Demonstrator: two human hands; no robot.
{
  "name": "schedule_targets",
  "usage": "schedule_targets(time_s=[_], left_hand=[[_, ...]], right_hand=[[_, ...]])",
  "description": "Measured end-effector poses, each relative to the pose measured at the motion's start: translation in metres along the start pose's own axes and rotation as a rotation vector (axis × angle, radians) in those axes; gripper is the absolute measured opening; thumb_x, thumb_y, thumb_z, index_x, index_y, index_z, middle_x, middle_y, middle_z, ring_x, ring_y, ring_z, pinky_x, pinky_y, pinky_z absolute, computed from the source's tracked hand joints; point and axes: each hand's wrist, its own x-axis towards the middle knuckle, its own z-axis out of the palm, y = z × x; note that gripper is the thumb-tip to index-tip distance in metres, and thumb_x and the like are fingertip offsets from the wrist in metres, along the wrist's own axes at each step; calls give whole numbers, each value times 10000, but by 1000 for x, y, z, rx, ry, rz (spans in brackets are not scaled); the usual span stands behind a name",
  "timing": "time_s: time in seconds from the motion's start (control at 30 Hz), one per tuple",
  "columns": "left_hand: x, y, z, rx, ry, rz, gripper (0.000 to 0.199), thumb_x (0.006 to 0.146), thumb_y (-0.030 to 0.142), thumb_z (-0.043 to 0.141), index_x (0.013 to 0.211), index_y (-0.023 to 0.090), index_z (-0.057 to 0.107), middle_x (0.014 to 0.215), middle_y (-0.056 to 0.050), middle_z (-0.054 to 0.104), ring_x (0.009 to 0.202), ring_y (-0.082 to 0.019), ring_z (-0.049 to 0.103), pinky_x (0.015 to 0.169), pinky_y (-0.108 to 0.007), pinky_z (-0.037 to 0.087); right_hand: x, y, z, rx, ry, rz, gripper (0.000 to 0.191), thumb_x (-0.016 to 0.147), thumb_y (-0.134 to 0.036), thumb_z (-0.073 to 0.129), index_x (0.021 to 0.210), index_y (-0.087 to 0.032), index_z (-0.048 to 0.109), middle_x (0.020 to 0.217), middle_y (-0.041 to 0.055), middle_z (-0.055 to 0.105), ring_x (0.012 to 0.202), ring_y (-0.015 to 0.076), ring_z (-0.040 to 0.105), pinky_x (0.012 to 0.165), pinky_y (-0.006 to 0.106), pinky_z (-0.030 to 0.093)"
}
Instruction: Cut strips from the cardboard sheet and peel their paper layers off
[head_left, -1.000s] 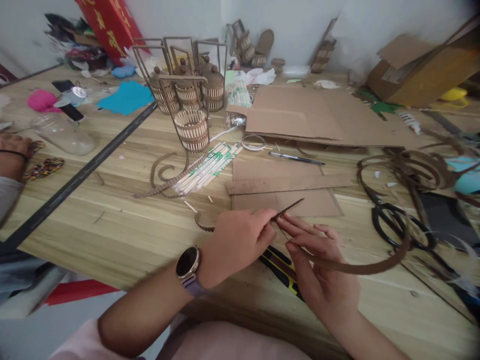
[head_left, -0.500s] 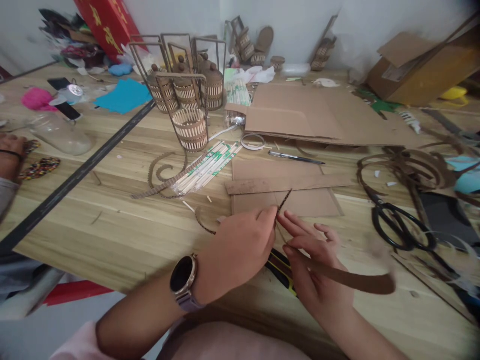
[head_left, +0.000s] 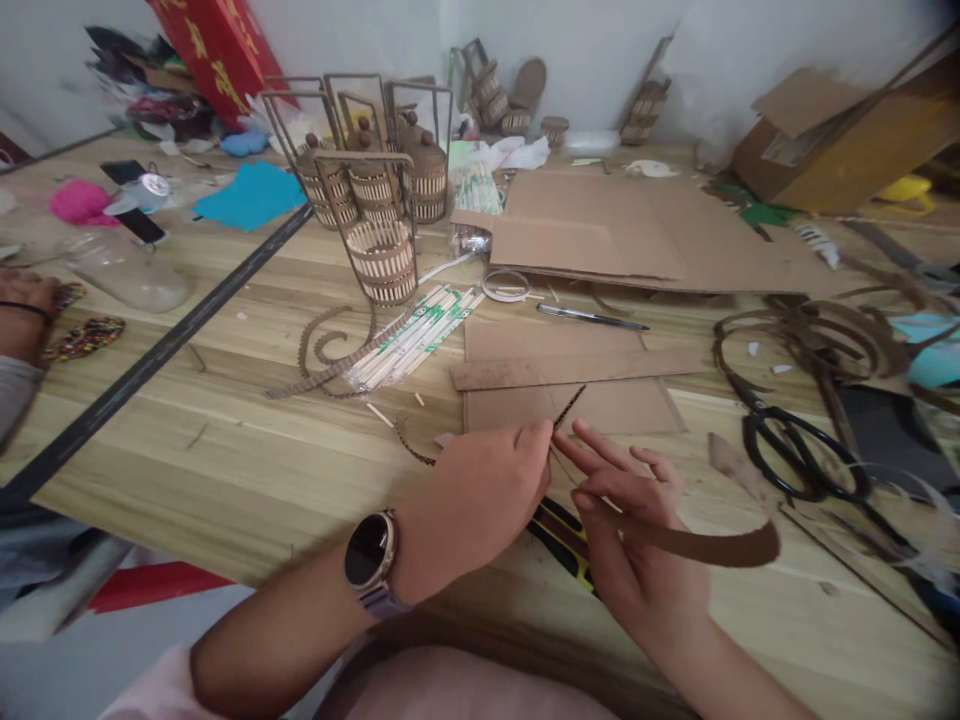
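My left hand, with a watch on its wrist, is closed around a narrow corrugated cardboard strip; one end sticks up past the fingertips and the other curls out left of the hand. My right hand pinches a flat brown cardboard strip, which bends away to the right. Its fingertips come close to the left hand's. Under the hands lies a yellow-and-black tool handle, partly covered. A long cardboard strip rests across a cardboard sheet just beyond.
Black scissors and coiled cardboard strips lie at right. Packaged sticks, a pen and small stick-sided baskets stand or lie further back. Another person's hand rests at the left edge. Large cardboard sheets lie behind.
The free end of the brown strip in my right hand has swung slightly up and left. Both hands keep nearly the same place and grip.
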Motion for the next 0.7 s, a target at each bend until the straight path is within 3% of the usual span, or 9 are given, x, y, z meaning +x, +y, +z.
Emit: schedule_targets(time_s=[0.13, 0.27, 0.43, 0.53, 0.7], left_hand=[[1, 0, 1, -26, 0, -22, 237, 1047, 174, 307, 1083, 161, 541, 945, -64, 695, 864, -235, 703, 709, -347, 551], [1, -4, 3, -42, 38, -40, 239, 1036, 195, 348, 1095, 168, 578, 968, -75, 714, 879, -241, 709, 727, -351, 555], [1, -9, 4, -75, 99, -10, 255, 1029, 224, 376, 1087, 170, 619, 977, -86, 736, 896, -250, 724, 751, -360, 565], [2, -10, 4, -87, 104, -4, 315, 1047, 249, 345, 1194, 152, 606, 982, -99, 747, 901, -262, 737, 752, -376, 576], [2, -8, 2, -128, 88, 39, 343, 1056, 233, 327, 1297, 149, 557, 994, -101, 749, 930, -254, 744, 786, -376, 585]], right_hand=[[0, -1, 1, 12, 15, 2, 211, 953, -141, 513, 1088, -293, 566, 1150, 34, 784, 1137, 241, 709, 951, 441, 393], [-1, -1, 1, 54, 27, 3, 169, 942, -129, 528, 1002, -286, 549, 1139, 44, 784, 1118, 247, 717, 965, 455, 392], [0, 0, -2, 130, -8, 30, 110, 961, -164, 510, 940, -270, 489, 1147, 41, 784, 1245, 231, 650, 994, 427, 367], [1, 0, -2, 164, -16, 65, 109, 985, -188, 481, 914, -269, 457, 1141, 16, 788, 1277, 209, 626, 1020, 406, 337], [2, 4, -2, 117, 23, 60, 76, 974, -299, 570, 1025, -259, 529, 1223, 66, 757, 1237, 238, 653, 1019, 419, 344]])
